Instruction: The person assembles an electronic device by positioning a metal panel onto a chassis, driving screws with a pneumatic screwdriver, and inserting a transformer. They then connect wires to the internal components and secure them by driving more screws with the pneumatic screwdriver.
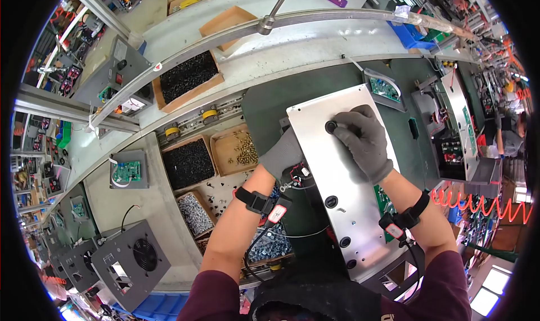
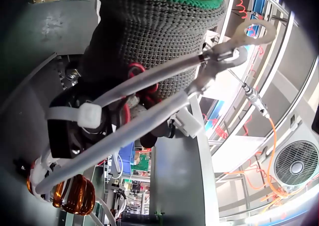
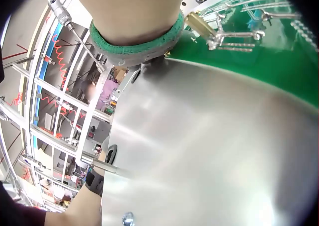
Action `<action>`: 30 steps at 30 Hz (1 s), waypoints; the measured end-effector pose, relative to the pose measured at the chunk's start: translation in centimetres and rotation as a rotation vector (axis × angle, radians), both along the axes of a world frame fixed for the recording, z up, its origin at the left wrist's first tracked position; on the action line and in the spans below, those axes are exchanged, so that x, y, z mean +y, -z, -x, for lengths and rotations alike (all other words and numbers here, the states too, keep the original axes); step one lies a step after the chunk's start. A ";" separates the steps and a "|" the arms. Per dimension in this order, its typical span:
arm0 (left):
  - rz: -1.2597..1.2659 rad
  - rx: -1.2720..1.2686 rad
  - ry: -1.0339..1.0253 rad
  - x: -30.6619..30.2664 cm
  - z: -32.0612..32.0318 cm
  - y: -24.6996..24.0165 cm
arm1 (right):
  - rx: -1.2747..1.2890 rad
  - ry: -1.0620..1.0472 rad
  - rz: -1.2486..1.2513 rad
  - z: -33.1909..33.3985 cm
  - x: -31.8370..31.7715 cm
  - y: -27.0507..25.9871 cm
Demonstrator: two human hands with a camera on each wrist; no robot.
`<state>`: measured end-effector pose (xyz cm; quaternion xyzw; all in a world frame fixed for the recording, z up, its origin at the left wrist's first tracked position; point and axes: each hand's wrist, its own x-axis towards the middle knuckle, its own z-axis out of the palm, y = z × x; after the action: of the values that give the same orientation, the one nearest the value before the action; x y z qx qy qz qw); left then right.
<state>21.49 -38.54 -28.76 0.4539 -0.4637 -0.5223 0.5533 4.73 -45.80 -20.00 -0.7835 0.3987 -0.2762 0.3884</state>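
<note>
A silver metal panel (image 1: 329, 169) lies tilted in front of me, with several black rubber grommets along it. My gloved right hand (image 1: 365, 144) is over the panel's upper part, its thumb and index finger pinching the edge of a black grommet (image 1: 331, 127). My gloved left hand (image 1: 284, 155) reaches behind the panel's left edge, its fingers hidden there. In the left wrist view, grey cables with ring terminals (image 2: 254, 32) cross in front of the left glove (image 2: 149, 46), near a copper-wound coil (image 2: 75, 195). A green circuit board (image 3: 269, 51) shows beside the panel in the right wrist view.
Left of the panel stand boxes of black screws (image 1: 188, 162), brass parts (image 1: 244, 148) and silver screws (image 1: 195, 214). A grey housing with a fan (image 1: 130, 259) is at lower left. A metal rail (image 1: 332, 16) crosses above the bench. Another unit (image 1: 450, 124) stands at right.
</note>
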 end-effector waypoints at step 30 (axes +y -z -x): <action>-0.104 0.353 -0.004 -1.5 1.6 0.3 | 0.074 -0.055 0.109 -0.3 0.2 0.5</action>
<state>19.85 -40.02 -29.10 0.3841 -0.3310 -0.6161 0.6028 5.06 -45.55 -20.49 -0.8238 0.3754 -0.2574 0.3379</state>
